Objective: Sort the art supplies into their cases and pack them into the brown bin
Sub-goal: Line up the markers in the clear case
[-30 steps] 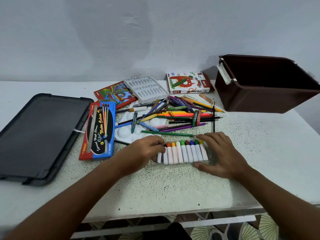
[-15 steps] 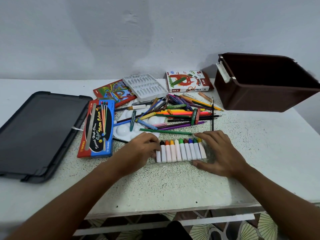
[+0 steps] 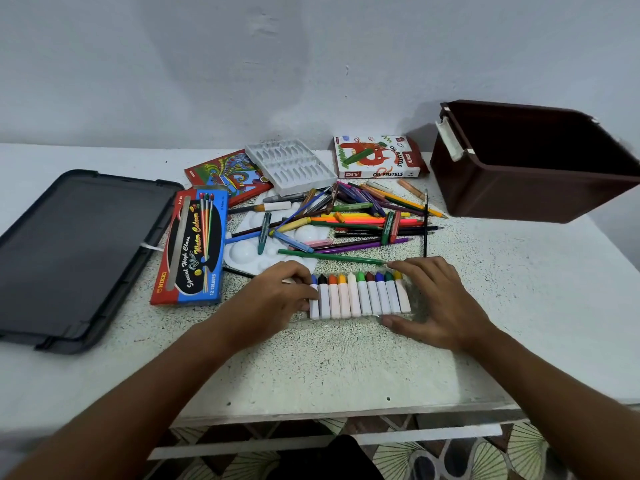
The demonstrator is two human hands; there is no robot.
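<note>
Since the frame a second earlier a blue crayon had joined the left end of the row, where the left hand now pressed it in, while the right hand had hardly shifted; going from the left, the black lid (image 3: 74,251) lay flat at the table's edge, and beside it the water colour box (image 3: 192,247) lay closed; the left hand (image 3: 277,299) rested with fingers curled at the row's left end, pinching or nudging that last blue stick, though the exact hold could not be told; the crayons (image 3: 360,296) lay side by side in a clear tray (image 3: 349,317) near the front of the table (image 3: 329,368), tips pointing away; the right hand (image 3: 440,306) was spread, fingers straight along the far side and thumb against the tray's near edge, bracing it; behind lay the loose pile of pencils and pens (image 3: 356,220) over a white palette (image 3: 256,254), the oil pastels box (image 3: 379,157) and, far right, the brown bin (image 3: 533,168), open and well apart from the tray. The step looked to be seating the last crayon; doing it well probably meant holding the flimsy tray flat with the right hand, pressing the stick level with its neighbours, and lifting the tray from both ends so nothing rolled out.
</note>
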